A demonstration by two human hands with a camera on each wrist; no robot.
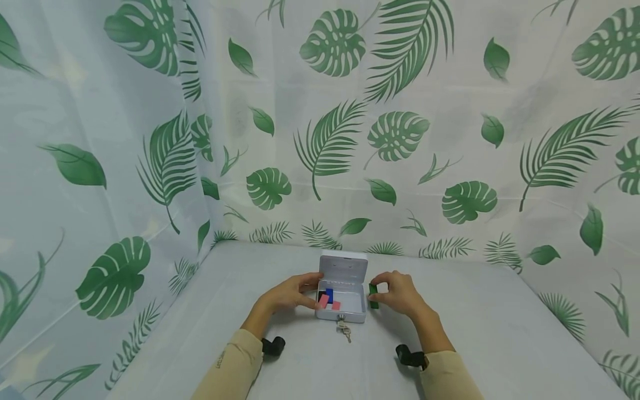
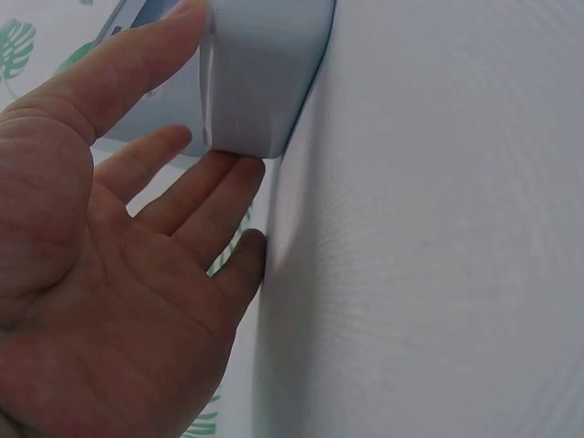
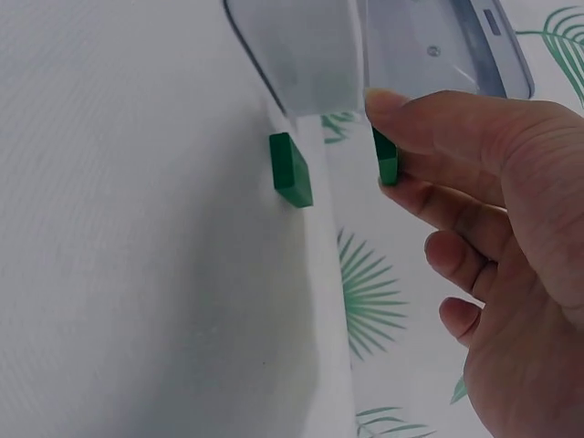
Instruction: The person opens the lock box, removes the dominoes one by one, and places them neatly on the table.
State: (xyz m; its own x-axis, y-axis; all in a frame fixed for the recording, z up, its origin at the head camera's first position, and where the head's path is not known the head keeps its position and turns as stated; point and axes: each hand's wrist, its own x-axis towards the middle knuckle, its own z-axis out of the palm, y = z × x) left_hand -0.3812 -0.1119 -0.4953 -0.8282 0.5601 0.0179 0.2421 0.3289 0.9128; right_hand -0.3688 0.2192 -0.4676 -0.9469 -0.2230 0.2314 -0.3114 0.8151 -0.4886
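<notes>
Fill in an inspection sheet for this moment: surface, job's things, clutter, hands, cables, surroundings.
Surface: pale grey table cover.
Job's things: small white metal box, lid up, holding pink, blue and black blocks; keys hang from its front lock; one green block lies on the table by the box, another green block is in hand.
Clutter: nothing seen.
Hands: left hand steadies the box's left side, fingers straight; right hand pinches the second green block.
Cables: nothing seen.
Surroundings: leaf-print curtain behind and at both sides.
</notes>
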